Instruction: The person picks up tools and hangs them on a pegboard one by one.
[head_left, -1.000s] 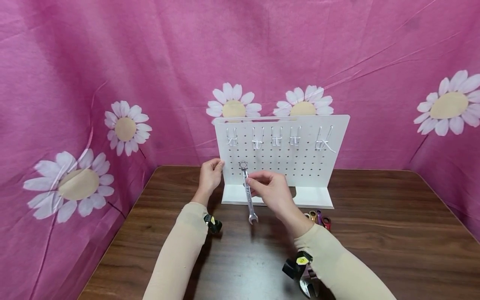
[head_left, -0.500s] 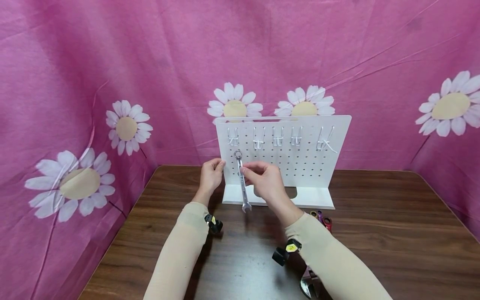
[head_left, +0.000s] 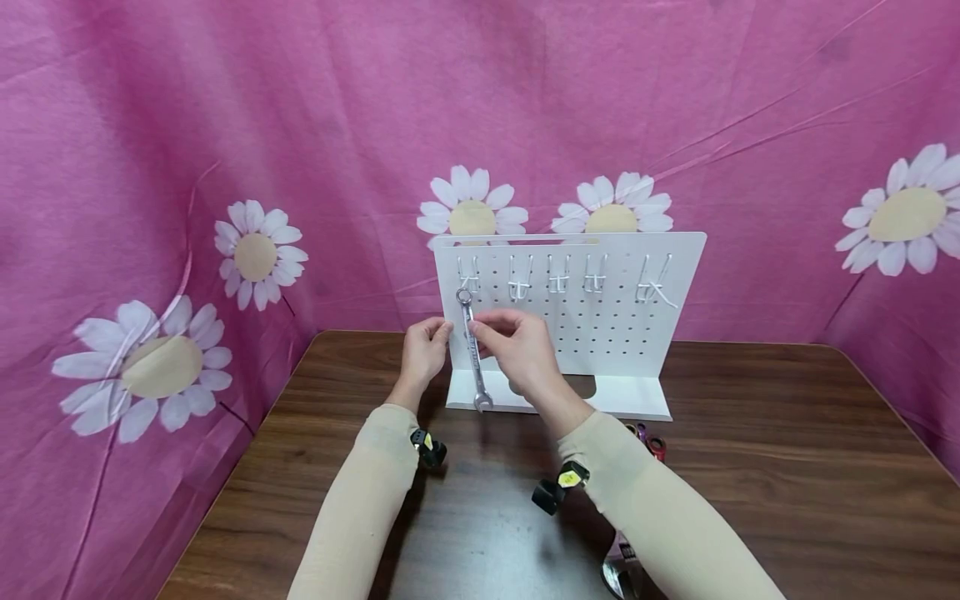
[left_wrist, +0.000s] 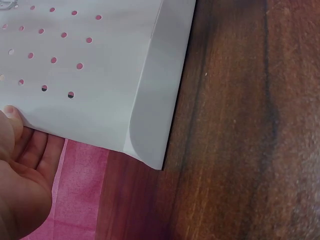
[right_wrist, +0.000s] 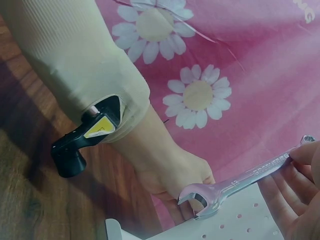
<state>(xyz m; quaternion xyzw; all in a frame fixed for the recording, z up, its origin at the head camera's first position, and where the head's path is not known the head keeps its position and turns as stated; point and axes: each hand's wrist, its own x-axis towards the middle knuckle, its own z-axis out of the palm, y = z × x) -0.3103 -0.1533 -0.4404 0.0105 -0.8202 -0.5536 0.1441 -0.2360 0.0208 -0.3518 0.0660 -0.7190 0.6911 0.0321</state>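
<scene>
Pink daisy backdrop (head_left: 360,125), dark wood table (head_left: 765,450): wrench (head_left: 475,350) in right hand (head_left: 525,354), left hand (head_left: 423,358) on pegboard (head_left: 600,321)

Left sleeve (head_left: 356,500) with black wrist camera (head_left: 428,448) leads up to the left hand. Its fingers pinch the pegboard's left edge: thumb on the front face, the others behind it, per left wrist view.

Next to the right: wrench, up in front of the board's left part, close to upright, top leaning slightly left. Ring end up, open end down in front of the white base. Ring end overlaps the lower part of the leftmost wire hook (head_left: 468,271); can't tell if they touch.

Right hand grasps the shank between thumb and fingers, above mid-length. Short ring-end stretch pokes out above the fingertips, longer open-end stretch sits below. Right wrist view agrees: grip near the ring end.

Four more wire hooks (head_left: 558,275) follow along the board. Right sleeve (head_left: 652,508) partly covers an adjustable spanner (head_left: 617,575) and red and purple tools (head_left: 656,450) on the table.
</scene>
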